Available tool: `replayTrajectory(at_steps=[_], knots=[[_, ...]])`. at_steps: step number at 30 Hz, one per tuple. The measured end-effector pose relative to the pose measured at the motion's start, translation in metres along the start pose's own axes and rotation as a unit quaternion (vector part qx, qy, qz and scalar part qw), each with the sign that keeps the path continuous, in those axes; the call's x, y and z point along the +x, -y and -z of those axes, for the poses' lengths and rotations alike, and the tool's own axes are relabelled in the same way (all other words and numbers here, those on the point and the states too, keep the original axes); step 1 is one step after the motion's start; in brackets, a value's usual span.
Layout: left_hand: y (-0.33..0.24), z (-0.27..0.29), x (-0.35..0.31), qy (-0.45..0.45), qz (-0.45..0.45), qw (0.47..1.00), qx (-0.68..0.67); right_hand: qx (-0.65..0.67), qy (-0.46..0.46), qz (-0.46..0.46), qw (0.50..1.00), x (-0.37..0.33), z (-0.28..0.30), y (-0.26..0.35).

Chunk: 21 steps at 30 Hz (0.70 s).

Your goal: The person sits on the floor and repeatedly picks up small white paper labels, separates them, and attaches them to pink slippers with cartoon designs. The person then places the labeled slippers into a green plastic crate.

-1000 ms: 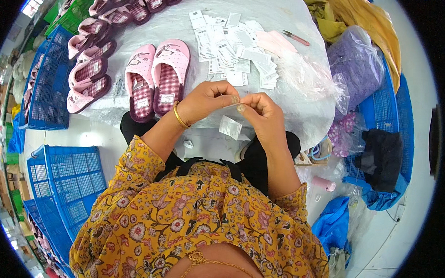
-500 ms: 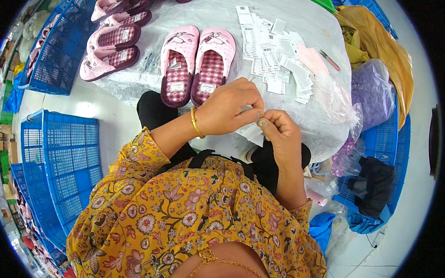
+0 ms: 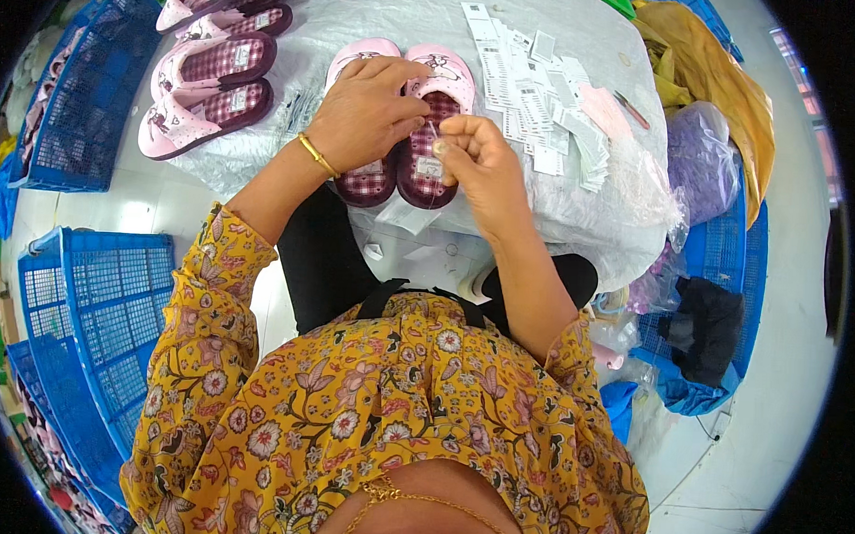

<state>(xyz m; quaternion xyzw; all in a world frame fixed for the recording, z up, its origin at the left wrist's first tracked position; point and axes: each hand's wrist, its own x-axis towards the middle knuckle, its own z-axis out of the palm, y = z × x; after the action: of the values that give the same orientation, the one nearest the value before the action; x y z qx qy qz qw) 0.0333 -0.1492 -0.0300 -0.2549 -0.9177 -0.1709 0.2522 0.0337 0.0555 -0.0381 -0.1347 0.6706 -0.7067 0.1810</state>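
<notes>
A pair of pink slippers [image 3: 448, 72] with dark red checked insoles stands on the table's near edge, toes pointing away. My left hand [image 3: 369, 114] covers much of the left slipper. Its fingers are bent round the inner edges of the uppers, where the two slippers meet; the exact grip is partly hidden. Over the right slipper's insole, my right hand [image 3: 483, 170] pinches a thin, clear plastic strip [image 3: 436, 129] between thumb and fingers. Too little of the strip shows to tell its kind. White labels [image 3: 429, 168] lie at the heels of the insoles.
Many white printed paper tags [image 3: 523, 91] lie spread right of the slippers, near a small pointed tool [image 3: 631, 109]. More pink slippers [image 3: 193, 118] line the table's left side. Blue plastic crates [image 3: 115, 303] stand left; a purple plastic-wrapped bundle [image 3: 702, 159] sits right.
Both hands have moved forward from the table's near edge to over the slippers. My left hand has taken hold at the uppers. The pinched right hand has moved left and away from me.
</notes>
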Motion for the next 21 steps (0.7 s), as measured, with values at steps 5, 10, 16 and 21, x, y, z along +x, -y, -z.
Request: replayTrajectory(at_steps=[5, 10, 16, 21], knots=[[0.009, -0.006, 0.0, 0.042, 0.026, 0.999, 0.008, -0.116, -0.074, -0.043, 0.99, 0.01, -0.019, -0.011], [0.018, -0.003, 0.002, 0.106, 0.052, 0.993, -0.02, -0.218, -0.078, -0.025, 0.972, 0.016, -0.023, -0.02], [0.036, -0.015, -0.007, 0.088, 0.06, 0.987, -0.123, -0.246, -0.089, -0.024, 0.965, 0.016, -0.029, -0.018], [0.041, -0.019, -0.011, 0.065, 0.058, 0.983, -0.161, -0.258, -0.087, -0.041, 0.961, 0.018, -0.029, -0.019]])
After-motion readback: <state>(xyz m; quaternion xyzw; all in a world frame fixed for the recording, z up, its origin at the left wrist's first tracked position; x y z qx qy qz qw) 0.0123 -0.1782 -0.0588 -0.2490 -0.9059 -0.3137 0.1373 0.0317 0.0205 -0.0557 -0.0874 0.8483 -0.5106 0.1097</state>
